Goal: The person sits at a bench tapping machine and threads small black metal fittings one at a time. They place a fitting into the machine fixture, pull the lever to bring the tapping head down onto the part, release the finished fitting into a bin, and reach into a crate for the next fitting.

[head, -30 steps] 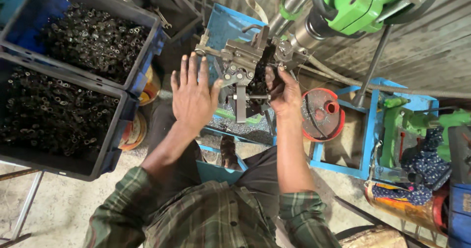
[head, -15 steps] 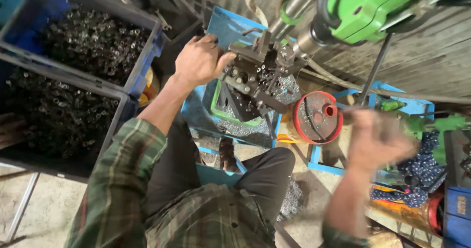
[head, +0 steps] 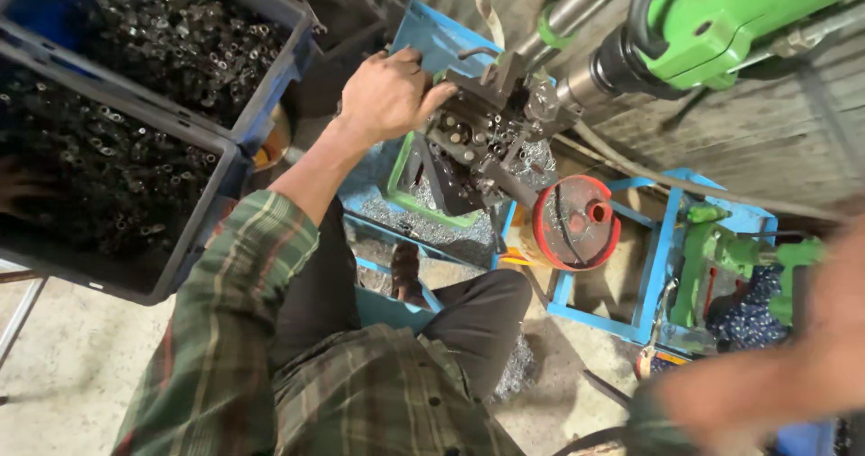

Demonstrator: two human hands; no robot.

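Hands at a drill-press jig, seen from above.

Left hand rested curled over the near edge of the dark metal jig under the green drill press, seemingly gripping it; right hand was a blur at lower right, and whether it was open or closed could not be told. The jig sat in a tray of swarf, above the knees. It looked heavy, rigid and sharp-cornered, probably oily; its outer block faces seemed the safest hold. Blue crates of small metal parts crowded the left, a red pulley stood just right; free room lay toward the body.
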